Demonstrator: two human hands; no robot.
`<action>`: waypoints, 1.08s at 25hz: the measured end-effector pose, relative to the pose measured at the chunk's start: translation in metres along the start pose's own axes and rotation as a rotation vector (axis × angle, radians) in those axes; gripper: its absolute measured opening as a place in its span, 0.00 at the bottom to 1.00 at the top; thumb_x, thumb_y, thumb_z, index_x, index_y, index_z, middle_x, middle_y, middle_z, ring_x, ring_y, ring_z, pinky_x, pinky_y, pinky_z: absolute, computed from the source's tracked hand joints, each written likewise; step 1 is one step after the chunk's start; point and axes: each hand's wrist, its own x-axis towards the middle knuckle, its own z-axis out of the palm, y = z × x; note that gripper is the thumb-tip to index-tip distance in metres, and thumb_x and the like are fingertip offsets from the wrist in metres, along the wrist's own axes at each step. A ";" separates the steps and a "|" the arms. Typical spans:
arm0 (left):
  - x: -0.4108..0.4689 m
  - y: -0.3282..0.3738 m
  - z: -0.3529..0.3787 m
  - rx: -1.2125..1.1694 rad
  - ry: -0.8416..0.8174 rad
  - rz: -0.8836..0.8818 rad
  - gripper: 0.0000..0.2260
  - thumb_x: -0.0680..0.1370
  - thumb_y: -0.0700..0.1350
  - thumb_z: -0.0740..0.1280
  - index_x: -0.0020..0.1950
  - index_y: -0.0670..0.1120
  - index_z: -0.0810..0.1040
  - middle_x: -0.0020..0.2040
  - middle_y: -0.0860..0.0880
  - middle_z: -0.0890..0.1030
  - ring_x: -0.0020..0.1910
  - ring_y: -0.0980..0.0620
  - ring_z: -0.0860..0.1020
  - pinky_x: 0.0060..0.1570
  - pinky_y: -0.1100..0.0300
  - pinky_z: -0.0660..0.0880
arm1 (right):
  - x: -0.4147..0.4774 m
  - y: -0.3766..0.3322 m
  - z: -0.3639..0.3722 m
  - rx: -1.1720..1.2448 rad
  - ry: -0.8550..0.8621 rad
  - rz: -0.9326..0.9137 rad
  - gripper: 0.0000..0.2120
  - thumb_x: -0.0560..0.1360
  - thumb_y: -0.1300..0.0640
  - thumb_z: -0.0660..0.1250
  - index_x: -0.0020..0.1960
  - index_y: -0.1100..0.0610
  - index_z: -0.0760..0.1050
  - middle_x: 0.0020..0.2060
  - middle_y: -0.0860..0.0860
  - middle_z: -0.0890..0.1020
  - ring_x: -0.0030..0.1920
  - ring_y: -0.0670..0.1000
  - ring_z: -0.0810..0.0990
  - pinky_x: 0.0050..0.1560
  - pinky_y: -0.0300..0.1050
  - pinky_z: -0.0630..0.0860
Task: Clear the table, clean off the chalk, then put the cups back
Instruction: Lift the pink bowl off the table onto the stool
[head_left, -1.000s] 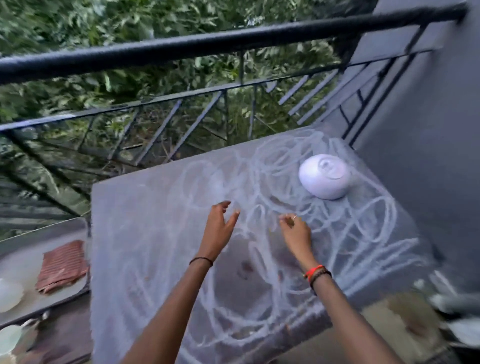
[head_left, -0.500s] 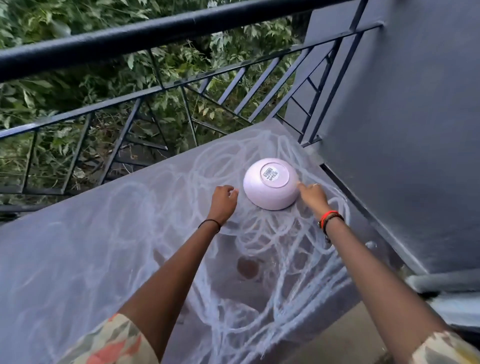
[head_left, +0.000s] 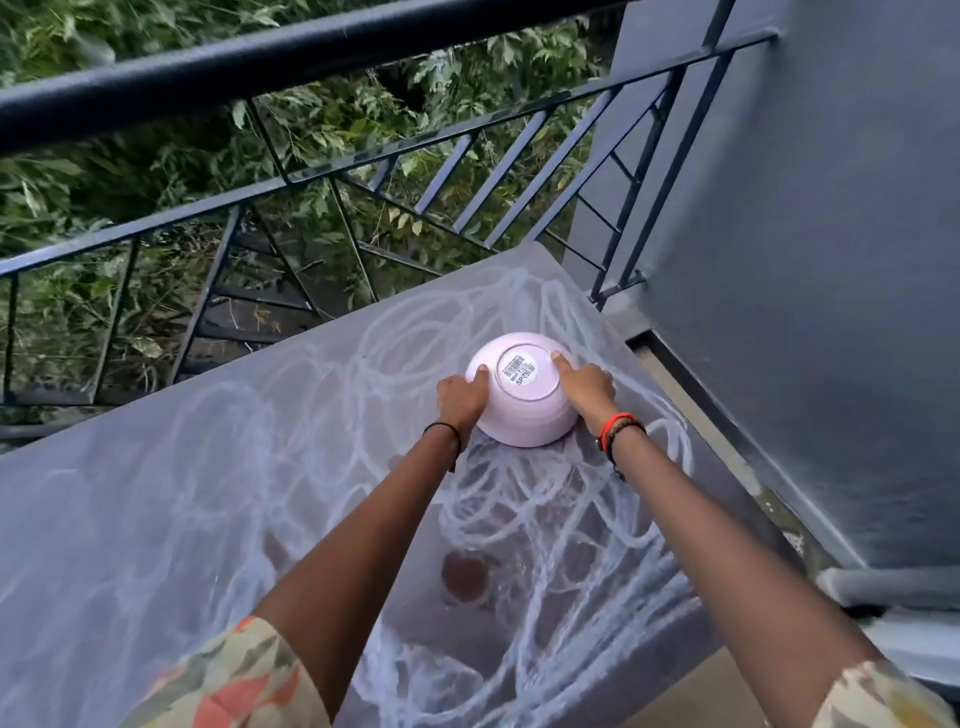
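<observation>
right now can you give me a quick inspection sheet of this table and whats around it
surface: grey table, covered in looping white chalk scribbles; a brownish stain near the front.
job's things: one pale bowl-like cup, upside down, barcode price sticker on its base.
clutter: nothing seen besides the cup.
hands: left hand and right hand press on opposite sides of the cup, which rests on the table.
cables: nothing seen.
surroundings: black metal railing behind the table, green foliage beyond it, grey wall on the right.
</observation>
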 end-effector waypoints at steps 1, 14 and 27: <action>0.001 0.000 -0.001 -0.022 -0.015 -0.011 0.28 0.82 0.55 0.58 0.71 0.33 0.68 0.73 0.39 0.65 0.63 0.42 0.72 0.57 0.56 0.68 | 0.002 0.000 0.002 0.013 0.017 0.018 0.36 0.79 0.38 0.54 0.72 0.68 0.62 0.71 0.66 0.63 0.72 0.63 0.62 0.72 0.53 0.58; -0.033 -0.042 -0.050 -0.465 -0.095 -0.078 0.22 0.73 0.53 0.74 0.59 0.39 0.77 0.59 0.44 0.80 0.54 0.46 0.78 0.40 0.59 0.73 | -0.026 -0.002 0.039 0.171 0.036 0.049 0.34 0.77 0.39 0.58 0.70 0.66 0.64 0.69 0.65 0.66 0.70 0.64 0.64 0.68 0.53 0.62; -0.139 -0.128 -0.199 -0.363 0.216 0.365 0.20 0.68 0.44 0.80 0.57 0.45 0.80 0.53 0.53 0.81 0.51 0.61 0.78 0.45 0.67 0.77 | -0.159 -0.054 0.153 0.516 -0.088 0.042 0.35 0.72 0.31 0.55 0.61 0.62 0.71 0.62 0.63 0.73 0.60 0.62 0.74 0.59 0.59 0.73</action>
